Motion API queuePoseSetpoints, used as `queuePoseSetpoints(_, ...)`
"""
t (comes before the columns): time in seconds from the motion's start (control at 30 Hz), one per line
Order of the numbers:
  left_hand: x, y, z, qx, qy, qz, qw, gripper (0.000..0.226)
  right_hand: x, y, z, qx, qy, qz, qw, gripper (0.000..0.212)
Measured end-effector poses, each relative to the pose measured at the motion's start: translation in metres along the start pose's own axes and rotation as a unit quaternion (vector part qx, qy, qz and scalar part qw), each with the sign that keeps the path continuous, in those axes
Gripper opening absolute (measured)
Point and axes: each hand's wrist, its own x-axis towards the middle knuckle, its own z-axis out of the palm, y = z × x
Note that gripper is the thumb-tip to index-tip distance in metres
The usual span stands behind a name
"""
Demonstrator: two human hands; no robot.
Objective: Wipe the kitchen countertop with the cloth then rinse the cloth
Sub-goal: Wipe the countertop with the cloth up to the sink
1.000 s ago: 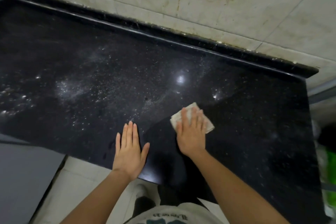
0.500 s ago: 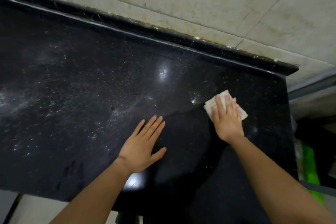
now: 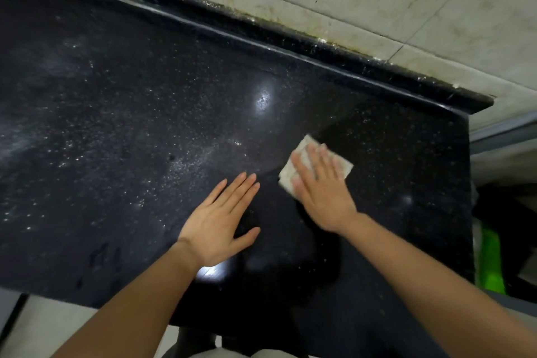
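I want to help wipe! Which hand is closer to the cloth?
Right. The right hand presses on the cloth; the left hand lies flat on the countertop, apart from it.

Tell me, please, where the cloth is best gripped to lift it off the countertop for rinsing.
Probably by the far edge of the cloth, which shows beyond the right hand. The cloth lies flat and folded on the countertop under straight fingers. So come from above, curl the fingers over that far edge and pinch it against the thumb.
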Motion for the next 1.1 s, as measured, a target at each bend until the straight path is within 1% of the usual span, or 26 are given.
queuePoseSetpoints(0.1, 0.0, 0.0, 0.0, -0.002, 0.004, 0.002, 1.0, 0.075, -0.021, 0.004, 0.003, -0.026, -0.032, -0.129, 0.991, 0.061)
queuePoseSetpoints(0.13, 0.0, 0.0, 0.0, -0.003, 0.006, 0.002, 1.0, 0.075, -0.02, 0.014, 0.001, -0.028, -0.035, -0.152, 0.987, 0.06)
queuePoseSetpoints(0.17, 0.0, -0.001, 0.001, -0.005, 0.01, 0.001, 1.0, 0.074, -0.015, 0.024, -0.002, -0.03, -0.034, -0.154, 0.987, 0.06)
queuePoseSetpoints(0.2, 0.0, -0.001, 0.002, -0.007, 0.014, 0.001, 1.0, 0.073, -0.008, 0.034, -0.005, -0.024, -0.025, -0.132, 0.991, 0.061)
queuePoseSetpoints(0.23, 0.0, -0.001, 0.002, -0.01, 0.015, 0.001, 1.0, 0.072, 0.001, 0.045, -0.009, -0.009, -0.007, -0.087, 0.996, 0.063)
queuePoseSetpoints(0.27, 0.0, -0.001, 0.003, -0.012, 0.015, 0.001, 1.0, 0.072, 0.012, 0.056, -0.014, 0.012, 0.02, -0.03, 0.999, 0.064)
queuePoseSetpoints(0.33, 0.001, -0.001, 0.003, -0.015, 0.02, 0.001, 1.0, 0.07, 0.037, 0.079, -0.027, 0.037, 0.059, 0.079, 0.994, 0.059)
queuePoseSetpoints(0.43, 0.002, -0.001, 0.002, -0.023, 0.023, 0.001, 0.999, 0.069, 0.072, 0.099, -0.045, 0.05, 0.056, 0.194, 0.978, 0.054)
queuePoseSetpoints(0.53, 0.001, -0.001, 0.002, -0.024, 0.018, -0.004, 1.0, 0.069, 0.096, 0.092, -0.051, 0.089, 0.07, 0.257, 0.96, 0.054)
queuePoseSetpoints(0.6, 0.001, -0.002, 0.003, -0.026, 0.019, -0.004, 0.999, 0.068, 0.102, 0.08, -0.05, 0.109, 0.086, 0.273, 0.952, 0.053)
queuePoseSetpoints(0.63, 0.001, -0.002, 0.003, -0.026, 0.018, -0.005, 1.0, 0.068, 0.101, 0.074, -0.049, 0.108, 0.088, 0.265, 0.954, 0.053)
queuePoseSetpoints(0.7, 0.001, -0.001, 0.003, -0.026, 0.017, -0.006, 1.0, 0.068, 0.094, 0.057, -0.039, 0.08, 0.083, 0.21, 0.971, 0.055)
queuePoseSetpoints(0.8, 0.001, 0.0, 0.002, -0.018, 0.017, -0.007, 1.0, 0.067, 0.065, 0.022, -0.017, 0.021, 0.068, 0.068, 0.995, 0.068)
queuePoseSetpoints(0.87, 0.001, 0.0, 0.0, -0.016, 0.015, -0.007, 1.0, 0.067, 0.041, 0.01, -0.01, 0.014, 0.044, -0.011, 0.999, 0.064)
queuePoseSetpoints(0.97, 0.0, 0.0, 0.0, -0.017, 0.009, -0.005, 1.0, 0.067, 0.017, 0.027, -0.013, -0.007, -0.004, -0.111, 0.994, 0.058)
queuePoseSetpoints(1.0, 0.0, 0.0, 0.0, -0.016, 0.009, -0.005, 1.0, 0.067, 0.016, 0.039, -0.015, -0.011, -0.004, -0.12, 0.993, 0.058)
queuePoseSetpoints(1.03, 0.0, -0.001, 0.001, -0.016, 0.009, -0.006, 1.0, 0.067, 0.018, 0.052, -0.016, -0.008, 0.009, -0.104, 0.995, 0.06)
queuePoseSetpoints(1.07, 0.0, -0.001, 0.001, -0.016, 0.009, -0.005, 1.0, 0.067, 0.022, 0.067, -0.016, 0.004, 0.03, -0.059, 0.998, 0.063)
queuePoseSetpoints(1.1, 0.0, -0.001, 0.002, -0.015, 0.01, -0.005, 1.0, 0.067, 0.027, 0.082, -0.018, 0.021, 0.061, 0.006, 0.998, 0.066)
